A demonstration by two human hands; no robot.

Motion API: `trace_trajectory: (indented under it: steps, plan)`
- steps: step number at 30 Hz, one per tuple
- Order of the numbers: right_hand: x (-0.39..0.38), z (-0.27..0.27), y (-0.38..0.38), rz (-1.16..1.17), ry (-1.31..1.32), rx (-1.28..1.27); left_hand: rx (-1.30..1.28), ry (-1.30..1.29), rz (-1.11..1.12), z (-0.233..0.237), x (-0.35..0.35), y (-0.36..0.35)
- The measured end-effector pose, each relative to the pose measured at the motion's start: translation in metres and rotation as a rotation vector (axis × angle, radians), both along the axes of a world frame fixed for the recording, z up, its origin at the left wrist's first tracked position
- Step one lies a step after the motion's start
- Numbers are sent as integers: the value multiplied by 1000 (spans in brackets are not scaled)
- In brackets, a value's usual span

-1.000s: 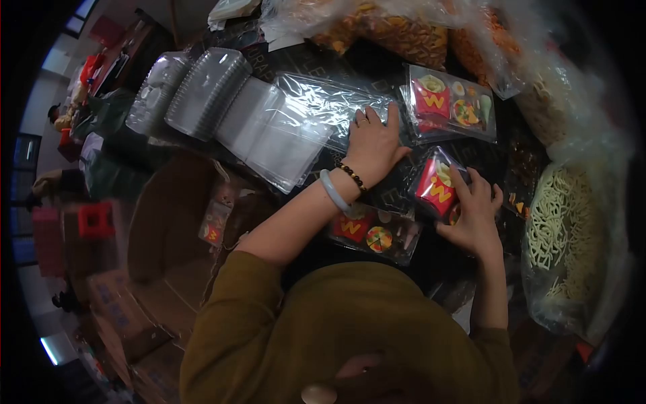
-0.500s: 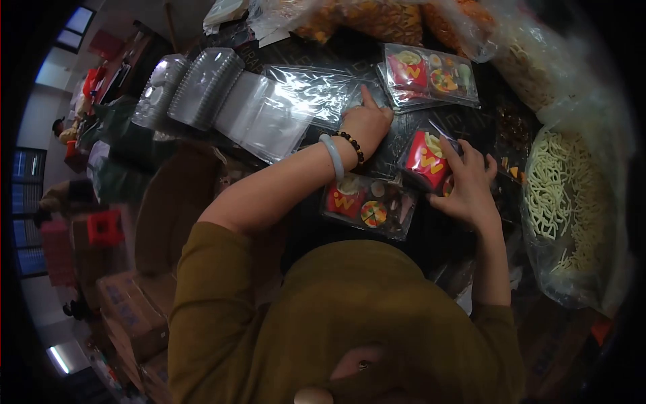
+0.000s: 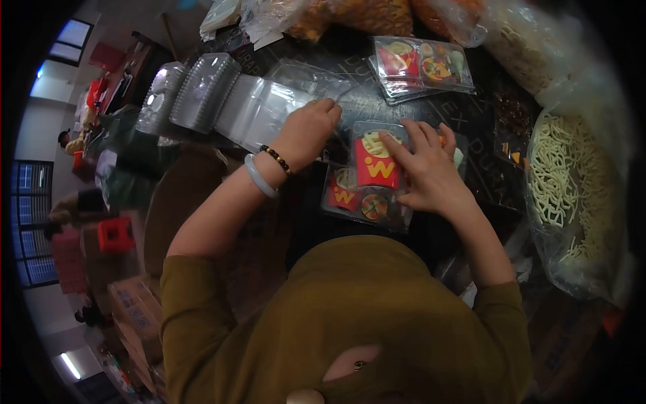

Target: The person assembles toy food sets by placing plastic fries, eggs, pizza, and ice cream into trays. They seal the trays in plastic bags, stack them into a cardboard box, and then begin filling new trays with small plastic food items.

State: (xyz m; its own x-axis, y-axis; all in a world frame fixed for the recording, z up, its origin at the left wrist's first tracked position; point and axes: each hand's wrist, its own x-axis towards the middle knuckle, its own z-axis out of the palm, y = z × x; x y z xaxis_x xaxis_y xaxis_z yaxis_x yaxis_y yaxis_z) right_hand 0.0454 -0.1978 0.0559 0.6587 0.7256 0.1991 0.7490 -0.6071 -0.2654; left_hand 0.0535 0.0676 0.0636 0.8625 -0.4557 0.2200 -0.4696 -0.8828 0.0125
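Note:
My right hand point(image 3: 434, 165) grips a clear plastic pack of toy food point(image 3: 377, 161), thumb on the near edge and fingers across its top. A red fries box with a yellow mark shows in that pack; my fingers cover much of the rest. Partly beneath it lies a second toy food pack point(image 3: 342, 195), near my body. My left hand point(image 3: 311, 131), with a bead bracelet and a pale bangle at the wrist, has its fingers pressed together on the edge of a clear plastic bag point(image 3: 313, 75). Beside it lie more flat clear bags point(image 3: 252, 111).
Nested clear plastic trays point(image 3: 205, 91) stand at the left. Several filled packs point(image 3: 427, 67) are stacked at the back. A large bag of pale noodle-like strands point(image 3: 555, 175) lies at the right, and bags of orange pieces point(image 3: 370, 17) line the far edge.
My right hand has moved left with the toy food pack, which now lies flat over the nearer pack. My left hand has drawn back toward me, its pointing index finger now curled in.

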Motion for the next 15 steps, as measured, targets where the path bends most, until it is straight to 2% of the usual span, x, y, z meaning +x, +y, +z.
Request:
trace_trajectory:
  steps: [1, 5, 8, 11, 15]
  plan:
    - [1, 1, 8, 37, -1, 6, -36, -73, -57, -3, -8, 1]
    - [7, -7, 24, 48, 15, -10, 36, -65, -85, -15, -12, 15]
    - [8, -11, 30, 29, 9, -5, 57, 46, -50, -14, -15, 24]
    - [9, -14, 35, 11, -15, 29, 59, -32, -91, -22, -14, 30]
    - [16, -26, 47, -86, -63, 73, 21, 202, -219, -3, -15, 15]
